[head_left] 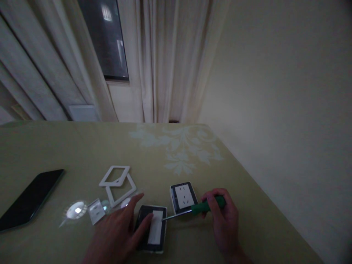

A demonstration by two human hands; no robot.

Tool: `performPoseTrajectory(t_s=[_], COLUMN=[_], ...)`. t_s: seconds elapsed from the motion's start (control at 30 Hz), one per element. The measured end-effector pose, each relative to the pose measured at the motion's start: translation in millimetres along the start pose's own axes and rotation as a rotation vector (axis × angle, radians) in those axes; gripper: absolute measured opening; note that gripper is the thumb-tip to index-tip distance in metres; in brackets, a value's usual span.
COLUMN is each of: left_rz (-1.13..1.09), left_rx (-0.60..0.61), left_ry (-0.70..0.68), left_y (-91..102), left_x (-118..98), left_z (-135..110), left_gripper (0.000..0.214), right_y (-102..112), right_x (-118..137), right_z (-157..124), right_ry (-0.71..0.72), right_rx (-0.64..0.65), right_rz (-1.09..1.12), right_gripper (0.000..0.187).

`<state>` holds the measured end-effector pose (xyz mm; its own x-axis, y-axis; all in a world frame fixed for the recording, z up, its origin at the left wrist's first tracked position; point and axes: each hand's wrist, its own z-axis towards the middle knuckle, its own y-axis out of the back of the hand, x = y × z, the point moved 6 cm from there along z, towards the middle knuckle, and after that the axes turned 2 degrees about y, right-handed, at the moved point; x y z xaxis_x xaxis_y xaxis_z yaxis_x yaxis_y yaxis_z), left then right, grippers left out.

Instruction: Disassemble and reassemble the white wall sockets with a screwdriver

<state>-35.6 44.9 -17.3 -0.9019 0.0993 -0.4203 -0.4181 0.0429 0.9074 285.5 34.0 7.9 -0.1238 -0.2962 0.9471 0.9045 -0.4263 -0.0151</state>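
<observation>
My left hand (121,229) lies flat with its fingers spread on a dark switch module with a white rocker (154,229), pressing it onto the table. My right hand (224,220) is closed round the green handle of a screwdriver (205,207). The metal shaft points left and its tip touches the right edge of the switch module. Just behind the shaft lies a socket module with a white face and slots (183,197).
Two white square frames (117,181) lie overlapped behind my left hand. A small white plate (96,211) and a bright light patch sit to the left. A dark phone (30,198) lies far left. The yellow-green tablecloth (178,150) ends at the right edge beside a wall; curtains hang behind.
</observation>
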Motion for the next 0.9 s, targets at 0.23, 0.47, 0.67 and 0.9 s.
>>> performPoseTrajectory(t_s=[0.23,0.47,0.67,0.9], left_rz=[-0.001,0.021,-0.027,-0.142], left_rx=[-0.3,-0.312,-0.343,-0.296], left_ry=[-0.478,-0.561,-0.537,-0.499], left_y=[-1.9,-25.4,-28.9,-36.5], left_x=[-36.7,-57.1,-59.7,-57.0], left_z=[-14.2,-20.2,-17.4,-16.4], left_gripper=[0.063,0.078,0.072,0.062], right_y=[5.8,2.6,-24.0,-86.6], right_x=[11.5,26.6,81.2,127.5], right_z=[1.2,-2.0,0.7,-0.6], right_ry=[0.105,0.296,0.674,0.954], right_rx=[-0.066,-0.014,0.262,0.434], right_rz=[-0.023,-0.079,-0.268,-0.548], right_gripper=[0.024,0.012,0.013,0.021])
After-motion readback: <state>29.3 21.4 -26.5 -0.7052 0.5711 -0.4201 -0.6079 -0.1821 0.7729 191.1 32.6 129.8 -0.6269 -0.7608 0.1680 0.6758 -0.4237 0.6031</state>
